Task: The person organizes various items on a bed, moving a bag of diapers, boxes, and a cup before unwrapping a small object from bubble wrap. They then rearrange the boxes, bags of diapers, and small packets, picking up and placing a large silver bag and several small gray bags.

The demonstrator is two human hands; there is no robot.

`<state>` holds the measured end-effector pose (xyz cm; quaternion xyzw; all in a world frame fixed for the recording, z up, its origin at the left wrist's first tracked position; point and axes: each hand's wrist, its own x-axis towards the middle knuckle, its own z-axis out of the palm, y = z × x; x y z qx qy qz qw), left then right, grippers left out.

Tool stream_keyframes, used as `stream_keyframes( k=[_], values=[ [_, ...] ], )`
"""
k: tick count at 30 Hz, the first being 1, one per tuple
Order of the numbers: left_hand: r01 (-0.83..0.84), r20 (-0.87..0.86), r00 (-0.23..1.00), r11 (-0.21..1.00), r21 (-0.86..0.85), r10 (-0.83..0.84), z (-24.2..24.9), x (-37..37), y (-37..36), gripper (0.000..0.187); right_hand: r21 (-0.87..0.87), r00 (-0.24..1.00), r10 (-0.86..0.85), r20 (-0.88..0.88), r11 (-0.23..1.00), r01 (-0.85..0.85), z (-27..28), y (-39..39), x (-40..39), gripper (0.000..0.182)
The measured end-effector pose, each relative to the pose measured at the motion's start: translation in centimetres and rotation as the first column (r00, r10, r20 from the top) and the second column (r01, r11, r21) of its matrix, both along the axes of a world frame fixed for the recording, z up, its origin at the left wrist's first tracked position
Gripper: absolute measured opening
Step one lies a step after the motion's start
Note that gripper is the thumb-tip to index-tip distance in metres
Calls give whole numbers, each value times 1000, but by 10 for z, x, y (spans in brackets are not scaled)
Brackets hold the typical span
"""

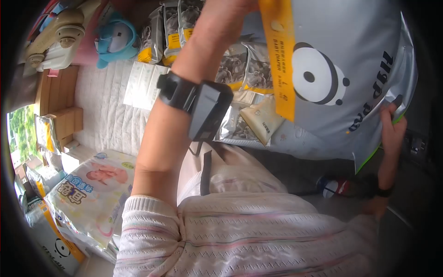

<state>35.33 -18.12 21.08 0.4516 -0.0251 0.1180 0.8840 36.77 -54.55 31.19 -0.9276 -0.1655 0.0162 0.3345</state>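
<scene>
A large grey diaper bag [341, 51] with a yellow band and a round eye print fills the upper right. My right hand [393, 128] grips its right edge near the green-trimmed corner, fingers pressed on the plastic. My left arm, wearing a black strapped device [203, 108], reaches up to the top edge. Only the start of my left hand [235, 5] shows, near the bag's top left; its fingers are out of frame. Beneath the bag lie a small beige packet [261, 119] and several silver packs [259, 69] with yellow bands.
A white diaper package [94, 191] lies at the lower left, beside another grey bag [57, 244]. Cardboard boxes [62, 94] stand at the left. White packs [144, 85] lie on a quilted surface [104, 111]. A blue plush toy [115, 39] sits at the upper left.
</scene>
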Motion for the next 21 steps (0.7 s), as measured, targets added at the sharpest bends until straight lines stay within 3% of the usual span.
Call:
stream_keyframes(
  k=[2,3,4,5,6,7,8,9,11,12,14,15,17,18,19,20,21],
  values=[
    [144,167,978,981,-133,-121,-25,24,-26,36,-129,973,-127,193,980,153,-11,-28,25,17],
    [128,91,985,977,173,-145,-41,29,-33,50,-130,972,-131,194,979,158,-21,-35,35,17],
    [131,92,985,976,172,-148,-60,35,-40,50,-147,951,-245,187,951,274,-36,-41,46,15],
    [156,1,987,947,280,-163,-80,40,-48,55,-166,917,-355,183,908,384,-55,-50,58,17],
    [186,-87,982,906,381,-165,-93,43,-54,60,-291,923,-299,241,885,363,-84,-72,78,18],
    [231,-343,938,824,517,-48,-98,33,-54,65,-411,928,-235,291,845,342,-116,-91,96,21],
    [226,-294,952,845,485,-86,-122,27,-47,65,-509,929,-115,351,809,292,-141,-85,101,24],
    [226,-243,962,862,454,-124,-149,22,-38,64,-466,958,-99,269,857,220,-165,-82,107,22],
    [352,-487,862,860,369,-144,-169,-1,-27,64,-492,946,-58,319,843,218,-209,-86,117,22],
    [356,-490,860,858,370,-145,-180,-11,-29,64,-551,936,-101,336,785,283,-231,-99,127,23],
    [231,-499,867,879,417,9,-202,-26,-34,55,-501,932,-269,241,788,357,-238,-92,120,26],
    [229,-498,867,879,417,10,-210,-27,-38,55,-500,932,-268,243,789,357,-239,-92,117,26],
    [441,-631,776,708,551,9,-222,-21,-55,60,-504,918,-324,230,767,397,-247,-95,118,28],
    [357,-520,854,696,623,27,-267,-13,-70,60,-547,919,-305,251,738,395,-265,-120,131,30],
    [344,-560,823,704,621,92,-248,-14,-81,68,-559,919,-321,230,729,395,-256,-113,126,33],
    [322,-575,783,635,702,239,-212,-16,-86,79,-566,924,-324,203,731,381,-252,-117,127,34],
    [295,-560,747,575,763,359,-235,-5,-94,85,-222,963,-267,-30,941,254,-267,-139,139,33]
  ],
)
